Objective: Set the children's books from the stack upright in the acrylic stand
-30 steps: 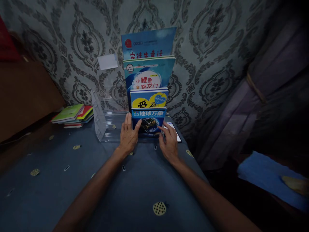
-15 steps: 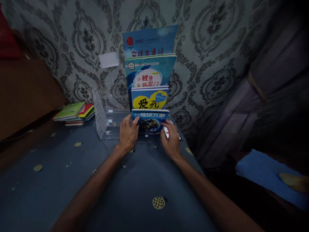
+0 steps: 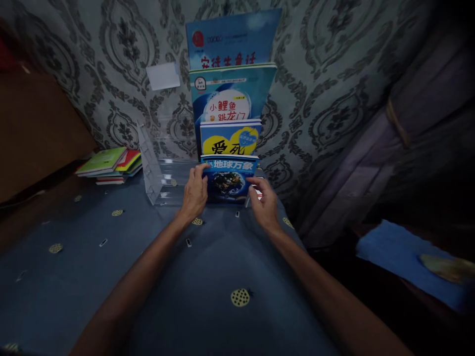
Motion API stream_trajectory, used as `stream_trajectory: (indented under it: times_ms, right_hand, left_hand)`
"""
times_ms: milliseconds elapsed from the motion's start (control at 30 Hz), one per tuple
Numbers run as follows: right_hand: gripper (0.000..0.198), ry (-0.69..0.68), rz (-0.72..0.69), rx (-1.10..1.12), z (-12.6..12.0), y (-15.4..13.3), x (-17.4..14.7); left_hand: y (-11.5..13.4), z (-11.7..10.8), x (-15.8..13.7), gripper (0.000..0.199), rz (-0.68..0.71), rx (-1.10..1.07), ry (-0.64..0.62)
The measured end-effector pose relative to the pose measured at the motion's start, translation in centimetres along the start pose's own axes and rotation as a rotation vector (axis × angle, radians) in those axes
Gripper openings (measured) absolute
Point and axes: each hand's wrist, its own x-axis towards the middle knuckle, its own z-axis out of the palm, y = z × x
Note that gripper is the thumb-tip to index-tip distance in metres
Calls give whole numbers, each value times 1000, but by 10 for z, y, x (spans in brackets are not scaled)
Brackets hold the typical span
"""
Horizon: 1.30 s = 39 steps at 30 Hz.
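A blue children's book with a globe on its cover point(image 3: 226, 183) stands upright in the lowest front tier of a clear acrylic book stand point(image 3: 151, 170). My left hand point(image 3: 195, 193) is at its left edge, fingers bent and a fingertip over the cover's upper corner. My right hand point(image 3: 265, 200) is by the right edge, thumb and forefinger apart, the forefinger's tip at the cover's side. Behind, in rising tiers, stand a yellow-and-blue book point(image 3: 226, 141), a teal book point(image 3: 230, 94) and a tall blue book point(image 3: 233, 39).
A pile of colourful books point(image 3: 107, 163) lies left of the stand. A white card point(image 3: 163, 76) shows above the stand's left part. A phone-like lit object point(image 3: 260, 193) is partly behind my right hand. Patterned wall behind; blue cloth point(image 3: 404, 257) at right.
The view has tilted slightly, so the books sit higher. My right hand's fingers have drawn back from the front book's cover to its edge. My left hand stays at the left edge.
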Motion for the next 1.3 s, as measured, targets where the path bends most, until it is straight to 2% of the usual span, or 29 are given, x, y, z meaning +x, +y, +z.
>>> stream_trajectory:
  times_ms: [467,900,1133,1300]
  right_hand:
    - [22,40,-77,-68,-2,-1,-2]
    - [23,81,-58,-90,1,-5,-7]
    - [25,78,-65,-146,7,-3,-10]
    - [28,35,-37,-192,-1,-10,-20]
  left_hand:
    - [5,-5,-12,32,73,39,-27]
    - [4,-10,-26,38,65,77,-74]
    - [-16,-38,-45,38,131,236,-115]
    - [-53,-87,-58,31,153,379,-115]
